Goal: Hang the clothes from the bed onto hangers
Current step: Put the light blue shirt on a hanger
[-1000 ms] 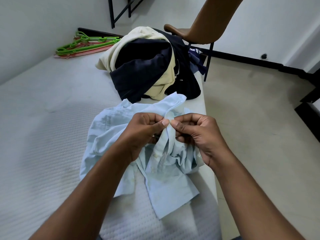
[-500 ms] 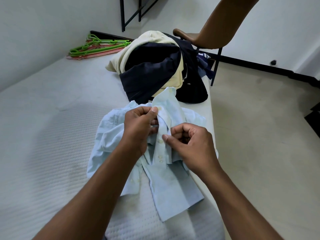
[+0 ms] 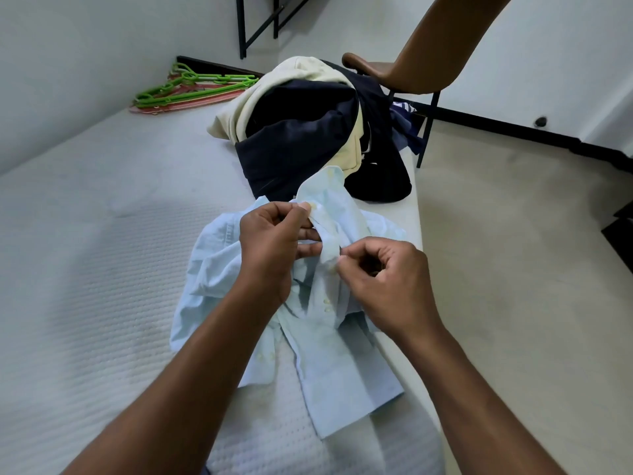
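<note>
Head view, centre of frame: pale blue shirt (image 3: 342, 365) crumpled on white mattress (image 3: 85, 303), collar raised. Just left of the collar, left hand (image 3: 270, 241) pinching its edge between thumb and forefinger. Right of the button strip, right hand (image 3: 387, 286) with fingers curled, thumb and fingertip nipping the fabric. Above, pile of dark and cream clothes (image 3: 301, 142); green and pink hangers (image 3: 191, 90) upper left; brown chair (image 3: 411, 73) upper right.
</note>
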A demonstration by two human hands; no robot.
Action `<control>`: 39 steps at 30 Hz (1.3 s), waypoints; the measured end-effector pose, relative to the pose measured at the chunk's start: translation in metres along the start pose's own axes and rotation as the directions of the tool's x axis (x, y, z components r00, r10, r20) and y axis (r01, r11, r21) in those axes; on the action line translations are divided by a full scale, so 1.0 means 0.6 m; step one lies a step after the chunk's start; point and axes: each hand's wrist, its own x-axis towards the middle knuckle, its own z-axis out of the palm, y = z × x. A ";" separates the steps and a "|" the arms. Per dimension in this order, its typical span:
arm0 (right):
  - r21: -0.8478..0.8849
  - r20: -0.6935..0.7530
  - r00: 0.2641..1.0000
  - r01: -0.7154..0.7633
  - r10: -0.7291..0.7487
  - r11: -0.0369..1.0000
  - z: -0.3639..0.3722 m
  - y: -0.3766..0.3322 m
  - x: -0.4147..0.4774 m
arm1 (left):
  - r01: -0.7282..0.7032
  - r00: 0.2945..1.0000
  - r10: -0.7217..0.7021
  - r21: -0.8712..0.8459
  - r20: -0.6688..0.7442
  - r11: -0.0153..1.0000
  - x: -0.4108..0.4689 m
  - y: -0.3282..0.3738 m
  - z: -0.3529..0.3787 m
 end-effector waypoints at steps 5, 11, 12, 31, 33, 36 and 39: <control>-0.058 0.105 0.990 0.096 -0.089 0.994 -0.002 0.003 0.000 | -0.040 0.999 0.039 0.031 0.035 0.999 -0.003 0.002 -0.002; 0.760 0.246 0.929 -0.361 0.275 0.540 -0.044 -0.026 0.022 | -0.186 0.966 0.168 0.078 0.197 0.979 -0.023 0.026 0.005; 0.781 0.252 0.919 -0.378 0.304 0.497 -0.044 -0.026 0.025 | -0.233 0.942 0.201 0.096 0.267 0.968 -0.028 0.030 0.006; 0.584 0.012 0.928 -0.310 0.374 0.750 -0.025 0.014 0.035 | -0.073 0.987 0.042 0.204 0.153 0.976 -0.027 -0.013 0.010; 0.623 -0.045 0.894 -0.324 0.447 0.712 -0.027 0.013 0.037 | -0.020 0.994 0.000 0.186 0.110 0.982 -0.023 -0.013 0.006; 0.658 -0.119 0.867 -0.296 0.483 0.693 -0.033 0.009 0.037 | -0.027 0.996 0.008 0.209 0.088 0.978 -0.019 -0.014 0.003; 0.462 -0.240 0.904 -0.213 0.353 0.861 -0.030 0.003 0.031 | -0.108 0.987 0.070 0.273 0.144 0.956 -0.025 -0.014 0.007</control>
